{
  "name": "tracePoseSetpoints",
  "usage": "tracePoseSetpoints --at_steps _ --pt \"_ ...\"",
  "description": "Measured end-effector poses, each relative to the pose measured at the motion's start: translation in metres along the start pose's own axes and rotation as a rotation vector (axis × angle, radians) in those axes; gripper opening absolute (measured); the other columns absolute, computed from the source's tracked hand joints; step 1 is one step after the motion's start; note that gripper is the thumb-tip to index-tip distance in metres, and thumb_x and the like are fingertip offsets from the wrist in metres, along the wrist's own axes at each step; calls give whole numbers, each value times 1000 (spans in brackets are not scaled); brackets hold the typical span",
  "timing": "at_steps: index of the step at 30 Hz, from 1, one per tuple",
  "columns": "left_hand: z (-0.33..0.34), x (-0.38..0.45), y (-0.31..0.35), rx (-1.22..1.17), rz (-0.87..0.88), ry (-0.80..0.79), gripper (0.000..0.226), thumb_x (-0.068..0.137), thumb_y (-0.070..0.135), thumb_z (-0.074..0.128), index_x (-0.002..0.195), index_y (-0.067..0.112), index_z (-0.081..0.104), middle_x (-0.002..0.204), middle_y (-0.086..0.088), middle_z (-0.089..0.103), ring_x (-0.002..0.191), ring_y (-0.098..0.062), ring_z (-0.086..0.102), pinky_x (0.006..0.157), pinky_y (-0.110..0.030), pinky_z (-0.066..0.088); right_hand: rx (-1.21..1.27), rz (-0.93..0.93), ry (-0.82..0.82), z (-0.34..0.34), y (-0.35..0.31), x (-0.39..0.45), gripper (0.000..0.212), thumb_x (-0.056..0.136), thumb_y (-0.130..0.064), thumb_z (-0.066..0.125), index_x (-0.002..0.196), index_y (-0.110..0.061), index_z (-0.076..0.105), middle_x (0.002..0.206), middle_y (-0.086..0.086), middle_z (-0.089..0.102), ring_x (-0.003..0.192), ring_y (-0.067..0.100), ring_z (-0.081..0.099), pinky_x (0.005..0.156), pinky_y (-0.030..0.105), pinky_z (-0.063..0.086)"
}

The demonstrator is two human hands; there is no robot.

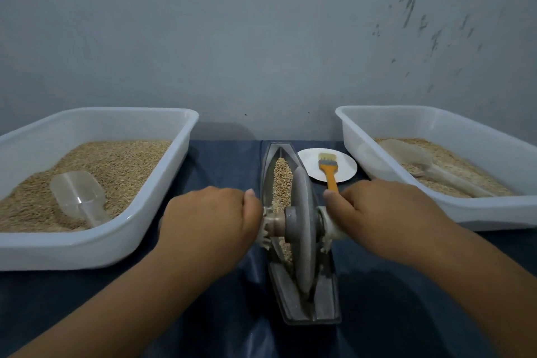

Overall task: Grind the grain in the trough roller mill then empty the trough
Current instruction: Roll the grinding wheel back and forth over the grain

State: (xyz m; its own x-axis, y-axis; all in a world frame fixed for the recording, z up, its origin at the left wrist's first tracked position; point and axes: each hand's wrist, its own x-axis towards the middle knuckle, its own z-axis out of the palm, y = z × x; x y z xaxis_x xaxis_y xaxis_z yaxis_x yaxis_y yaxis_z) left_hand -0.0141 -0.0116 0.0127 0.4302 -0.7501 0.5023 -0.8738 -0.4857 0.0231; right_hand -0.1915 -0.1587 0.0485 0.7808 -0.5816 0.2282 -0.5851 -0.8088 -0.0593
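A narrow grey metal trough (325, 293) lies lengthwise on the dark blue cloth in the middle. Tan grain (282, 180) fills its far half. A grey stone wheel (303, 229) stands upright in the trough on a pale axle. My left hand (212, 218) grips the axle's left handle. My right hand (386, 215) grips the right handle. Both handles are mostly hidden inside the hands.
A white tub (96, 250) at left holds whole grain and a clear scoop (78, 197). A second white tub (476, 212) at right holds grain and another scoop (418, 163). Behind the trough a white plate (345, 166) carries an orange-handled brush (329, 170). A grey wall stands behind.
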Motion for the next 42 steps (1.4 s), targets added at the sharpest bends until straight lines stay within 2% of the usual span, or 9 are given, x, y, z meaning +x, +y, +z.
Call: tracePoseSetpoints --at_steps 7,12,15,19,24,30,33,37,42 --pt "49 63 -7 43 -45 30 44 97 38 14 73 19 45 66 1 47 60 -23 47 64 -31 46 -1 74 217 53 12 74 51 96 -46 21 56 -24 45 57 -4 46 62 21 50 57 31 37" --pt "62 112 -10 67 -15 126 43 99 31 26 63 17 43 57 1 40 54 -23 43 56 -29 34 21 86 368 66 23 124 55 98 -45 22 64 -19 56 63 1 54 63 25 52 58 32 36" --pt "64 115 -13 50 -12 101 44 99 30 28 59 17 43 53 3 35 53 -24 44 57 -28 37 -2 75 329 63 23 129 53 98 -45 23 60 -20 51 58 -1 47 63 26 54 56 31 35" --pt "56 79 -14 36 27 -4 38 98 31 24 80 14 53 64 4 45 56 -17 45 58 -27 40 -31 60 184 52 18 99 49 96 -44 24 57 -21 46 59 0 47 55 16 43 49 28 23" --pt "18 15 -4 36 -19 -36 56 92 44 5 61 23 47 55 4 48 48 -13 46 52 -29 44 -32 7 60 24 8 29 55 95 -52 23 58 -20 49 55 1 51 53 16 50 50 30 35" --pt "8 6 -1 28 15 -3 60 85 50 -1 56 23 44 50 5 42 43 -11 41 47 -26 40 10 18 68 16 6 15 56 95 -52 24 53 -21 45 52 -1 49 50 13 48 48 29 29" --pt "32 40 -7 143 50 2 61 85 44 -7 69 20 47 59 6 42 52 -15 42 54 -27 40 -6 74 156 39 10 45 53 95 -49 20 56 -24 45 58 -3 49 61 20 53 57 31 41" --pt "58 90 -17 263 120 32 48 98 28 13 84 12 55 69 -1 49 60 -25 52 62 -33 51 29 48 319 60 19 96 50 97 -45 21 55 -27 41 55 -5 44 60 19 50 58 30 36" --pt "66 118 -22 303 120 3 31 99 19 27 105 6 54 88 -11 61 76 -31 59 69 -38 51 20 80 324 61 28 134 52 97 -43 26 53 -21 43 54 -1 46 54 22 47 49 28 27"
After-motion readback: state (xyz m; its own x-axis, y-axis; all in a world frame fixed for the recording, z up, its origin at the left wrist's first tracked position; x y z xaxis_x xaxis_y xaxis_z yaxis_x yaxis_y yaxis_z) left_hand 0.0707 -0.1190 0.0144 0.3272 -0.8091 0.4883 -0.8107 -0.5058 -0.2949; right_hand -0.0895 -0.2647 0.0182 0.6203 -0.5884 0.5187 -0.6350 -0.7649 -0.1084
